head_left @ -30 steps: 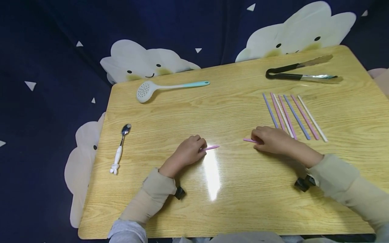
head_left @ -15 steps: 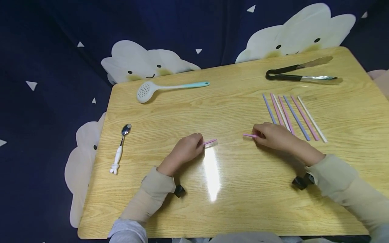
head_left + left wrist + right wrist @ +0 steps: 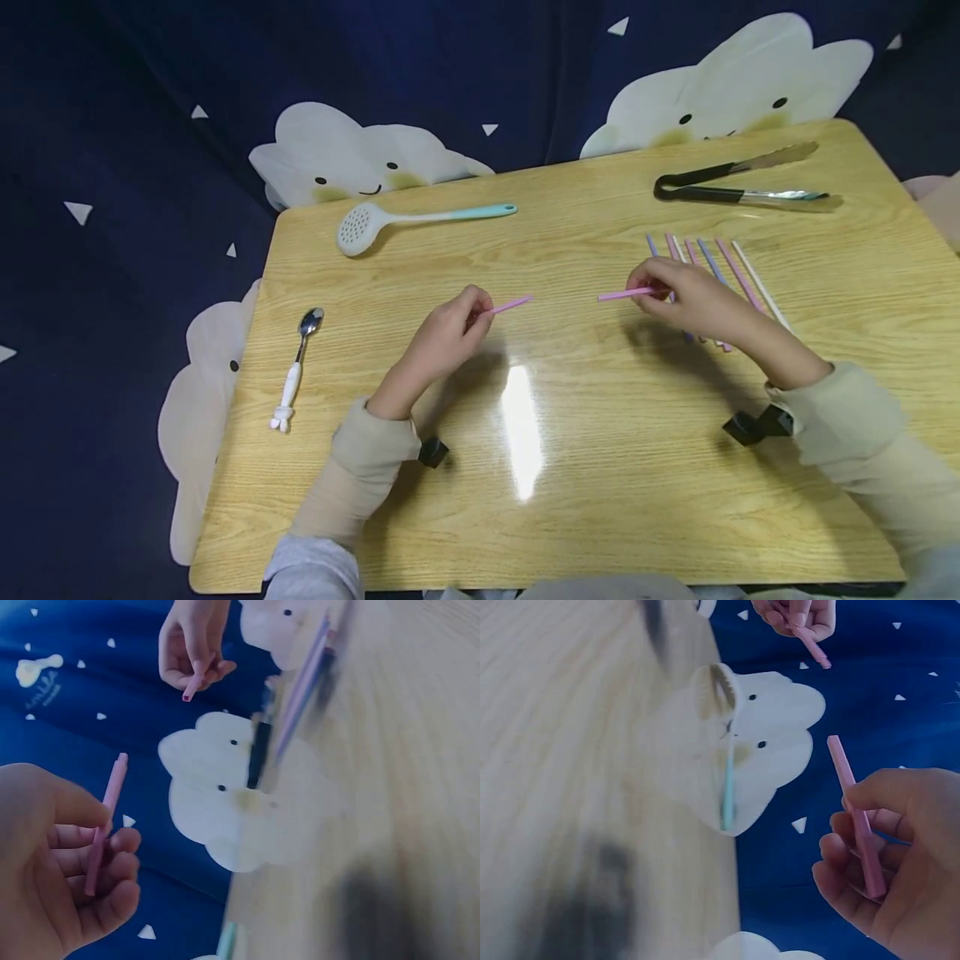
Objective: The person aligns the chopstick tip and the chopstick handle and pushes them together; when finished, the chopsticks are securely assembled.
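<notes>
My left hand [image 3: 447, 332] pinches a short pink stick [image 3: 513, 304] between thumb and fingers; its far end steps down to a narrower tip [image 3: 122, 759] in the left wrist view. A second short pink stick [image 3: 624, 294] is pinched by my right hand [image 3: 693, 302]. Its free end [image 3: 187, 696] looks dark and hollow from the left wrist. Both hands are raised over the wooden table, their shadows below them, and the two sticks point toward each other with a gap between. Behind the right hand lies a row of long blue, pink and white sticks [image 3: 761, 282], partly hidden by it.
On the wooden table [image 3: 450, 517] a slotted skimmer [image 3: 360, 227] with a turquoise handle lies at the back left. A spoon [image 3: 292, 379] with a white handle lies near the left edge. Black-handled tongs [image 3: 701, 194] lie at the back right. A dark blue curtain [image 3: 420, 58] hangs behind.
Both hands have lifted off the table and moved farther back, each still pinching its short pink stick. The gap between the sticks has stayed about the same. The row of long sticks has not moved.
</notes>
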`<state>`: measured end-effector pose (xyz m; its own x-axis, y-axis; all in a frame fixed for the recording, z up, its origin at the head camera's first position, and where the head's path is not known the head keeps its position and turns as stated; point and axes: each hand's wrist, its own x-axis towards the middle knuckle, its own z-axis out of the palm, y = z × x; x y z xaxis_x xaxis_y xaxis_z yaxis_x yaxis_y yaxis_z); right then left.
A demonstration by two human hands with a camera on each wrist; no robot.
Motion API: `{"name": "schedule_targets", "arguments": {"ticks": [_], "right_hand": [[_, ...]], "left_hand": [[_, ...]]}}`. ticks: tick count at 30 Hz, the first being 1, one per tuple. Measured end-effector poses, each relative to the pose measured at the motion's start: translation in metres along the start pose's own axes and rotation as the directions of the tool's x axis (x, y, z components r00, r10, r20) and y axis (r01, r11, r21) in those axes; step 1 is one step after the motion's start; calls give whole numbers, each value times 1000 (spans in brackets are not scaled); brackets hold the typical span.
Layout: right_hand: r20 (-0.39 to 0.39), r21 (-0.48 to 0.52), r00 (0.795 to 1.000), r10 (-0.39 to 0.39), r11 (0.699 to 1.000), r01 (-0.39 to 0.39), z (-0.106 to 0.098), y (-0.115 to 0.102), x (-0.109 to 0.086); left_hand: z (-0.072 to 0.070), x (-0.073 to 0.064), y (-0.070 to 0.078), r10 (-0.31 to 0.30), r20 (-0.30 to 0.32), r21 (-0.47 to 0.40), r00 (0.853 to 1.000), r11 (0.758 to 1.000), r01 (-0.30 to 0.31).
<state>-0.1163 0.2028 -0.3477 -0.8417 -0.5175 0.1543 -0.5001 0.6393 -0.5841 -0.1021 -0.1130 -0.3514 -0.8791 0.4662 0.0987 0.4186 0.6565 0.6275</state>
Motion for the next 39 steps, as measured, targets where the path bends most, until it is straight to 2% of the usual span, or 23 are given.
{"name": "schedule_targets", "arguments": {"ticks": [5,11,15,22,27,39], "right_hand": [[-48,71,998,-40,997,43,-7,-7,4],[-100,114,992,-78,989,90,-12,-15,9],[-148,106,984,-100,988,117,-16,-23,10],[-197,118,976,-89,986,114,-22,-33,10],[-202,108,975,-92,987,116,-23,-35,10],[-229,119,971,-76,987,105,-25,-40,14]], "left_hand": [[-9,4,10,81,-80,-19,994,996,-82],[-15,10,21,152,-142,-30,978,987,-158],[-17,13,27,189,-189,-33,963,979,-199],[-18,15,33,234,-269,-56,934,965,-258],[-16,16,36,260,-284,-60,923,956,-288],[-15,20,40,267,-288,-71,920,952,-299]]}}
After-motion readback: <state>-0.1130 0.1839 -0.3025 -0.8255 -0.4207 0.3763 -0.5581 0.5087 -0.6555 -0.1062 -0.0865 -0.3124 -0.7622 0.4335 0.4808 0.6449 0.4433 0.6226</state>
